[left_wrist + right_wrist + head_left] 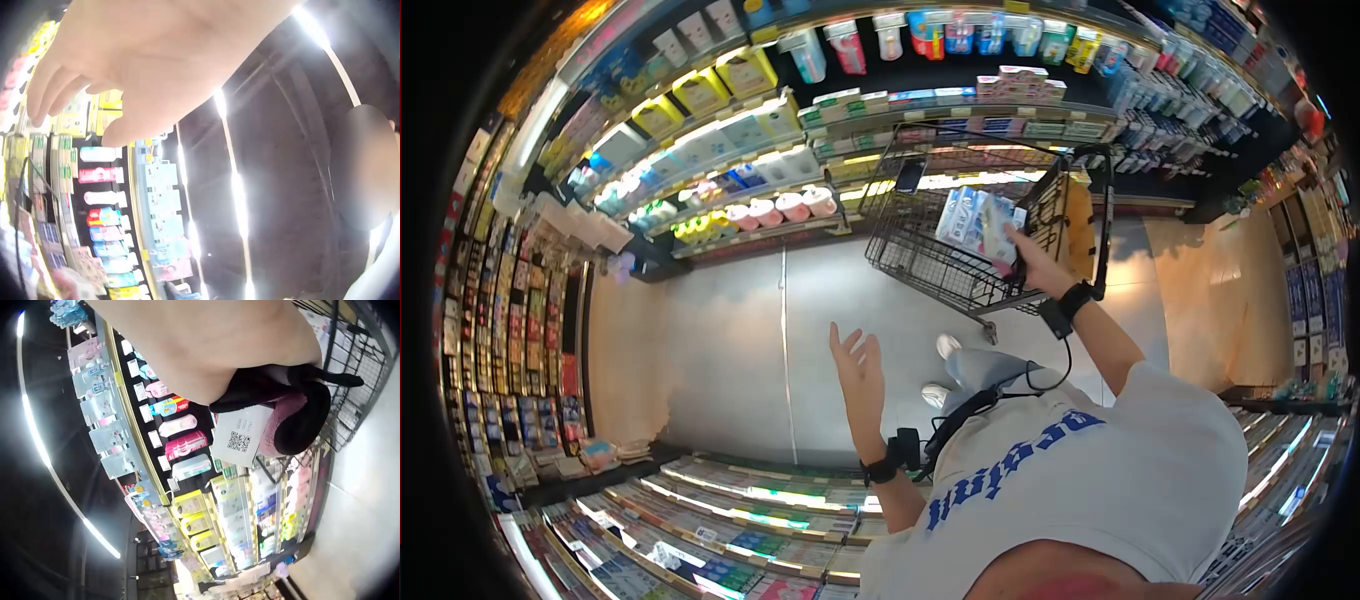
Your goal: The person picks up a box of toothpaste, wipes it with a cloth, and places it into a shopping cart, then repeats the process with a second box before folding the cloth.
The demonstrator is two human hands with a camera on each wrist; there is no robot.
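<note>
My right hand reaches over the side of a black wire shopping cart and grips a flat, pale package. In the right wrist view, a soft black and pink item with a white QR-code label shows under that hand; its kind cannot be told. Blue-and-white packs lie in the cart beside the hand. My left hand hangs over the floor with its fingers spread and nothing in it. The left wrist view shows this hand in front of distant shelves.
Shelves of hanging packs and boxes run behind the cart. Pink bottles and yellow packages fill the shelves to the left. A tan piece sits by the cart's handle. More shelving stands close behind me.
</note>
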